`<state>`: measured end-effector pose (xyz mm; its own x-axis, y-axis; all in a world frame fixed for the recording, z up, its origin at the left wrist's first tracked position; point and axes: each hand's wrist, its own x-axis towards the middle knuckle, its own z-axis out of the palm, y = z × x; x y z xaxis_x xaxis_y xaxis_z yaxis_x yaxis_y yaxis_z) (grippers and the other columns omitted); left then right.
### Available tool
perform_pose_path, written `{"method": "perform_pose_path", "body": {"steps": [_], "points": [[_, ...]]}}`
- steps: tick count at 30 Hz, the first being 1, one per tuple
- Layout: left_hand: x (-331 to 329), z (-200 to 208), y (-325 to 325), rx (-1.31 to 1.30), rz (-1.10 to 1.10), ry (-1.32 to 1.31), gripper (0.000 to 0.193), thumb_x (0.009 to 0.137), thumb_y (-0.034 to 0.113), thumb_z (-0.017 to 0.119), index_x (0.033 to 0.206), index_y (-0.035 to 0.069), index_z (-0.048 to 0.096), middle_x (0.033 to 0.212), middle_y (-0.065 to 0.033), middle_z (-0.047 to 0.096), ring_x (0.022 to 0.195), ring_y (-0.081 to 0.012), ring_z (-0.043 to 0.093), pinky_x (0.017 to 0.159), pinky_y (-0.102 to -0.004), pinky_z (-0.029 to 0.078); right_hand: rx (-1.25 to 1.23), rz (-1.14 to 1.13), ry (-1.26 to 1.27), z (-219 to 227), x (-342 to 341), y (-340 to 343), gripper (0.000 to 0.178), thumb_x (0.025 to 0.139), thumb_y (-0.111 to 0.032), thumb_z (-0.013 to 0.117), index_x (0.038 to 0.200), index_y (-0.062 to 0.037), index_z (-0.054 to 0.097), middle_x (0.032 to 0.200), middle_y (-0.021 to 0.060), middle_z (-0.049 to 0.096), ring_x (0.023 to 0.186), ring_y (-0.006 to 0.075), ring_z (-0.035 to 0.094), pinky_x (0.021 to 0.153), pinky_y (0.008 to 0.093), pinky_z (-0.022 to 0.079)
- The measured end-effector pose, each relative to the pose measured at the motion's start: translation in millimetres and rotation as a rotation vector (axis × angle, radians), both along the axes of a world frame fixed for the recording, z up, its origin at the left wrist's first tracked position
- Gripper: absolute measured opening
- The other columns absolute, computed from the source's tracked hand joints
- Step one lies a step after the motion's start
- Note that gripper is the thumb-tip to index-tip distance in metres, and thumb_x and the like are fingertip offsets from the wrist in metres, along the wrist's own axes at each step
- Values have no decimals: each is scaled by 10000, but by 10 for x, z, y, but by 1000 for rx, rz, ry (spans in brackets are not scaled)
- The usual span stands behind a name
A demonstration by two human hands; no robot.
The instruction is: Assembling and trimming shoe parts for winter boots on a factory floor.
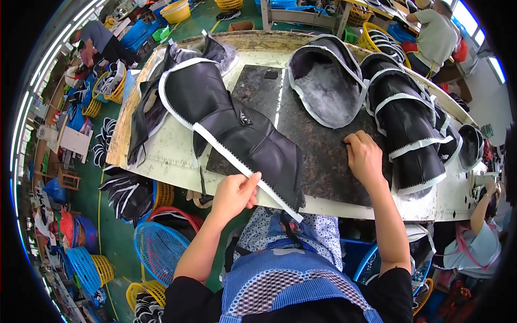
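Note:
A black leather-like piece [218, 102], edged with white toothed tape, lies across the table toward me. My left hand [235, 195] pinches the white tape [226, 153] along its near left edge, thumb on top. My right hand [366, 156] rests on the dark board [318, 151] with its fingers curled; whatever they may hold is hidden. Just beyond it lies a similar black piece with grey fleece lining [331, 89]. To its right, several black pieces with white edging [412, 126] are nested in a row.
More black lined pieces [148, 110] lie at the table's left side. A blue basket [161, 247] and a yellow basket [145, 293] stand on the green floor to my left. Co-workers are at the far left [102, 43], far right [439, 37] and near right [471, 239].

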<state>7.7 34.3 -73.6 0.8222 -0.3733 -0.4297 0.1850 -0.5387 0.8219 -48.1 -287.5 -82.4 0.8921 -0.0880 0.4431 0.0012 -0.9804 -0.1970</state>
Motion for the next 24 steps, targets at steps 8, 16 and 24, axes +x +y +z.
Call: {"method": "perform_pose_path", "body": {"steps": [8,16,24], "points": [[-292,-93,230,-138,-2,-284,302,914,257,619,741,9,615,553,-49,614,477,-87,587,458,-235,425,-186,112,84,19,82,-108,182,717,-11,617,879,-38,539,844,113,535,785,290,576,666,384,497],[-465,81,-57,-351,-170,-315,155,879,149,663,824,6,633,619,-40,638,520,-79,596,496,-215,448,1102,126,243,483,21,361,122,823,-49,597,907,21,651,837,55,650,718,108,594,642,258,478],[-405,209,-511,-597,-201,-612,328,799,12,710,1091,-13,563,959,-135,631,799,-171,656,656,-269,544,2057,384,309,340,-257,908,147,913,-83,602,1034,-20,658,958,55,664,819,98,617,752,237,511]]}}
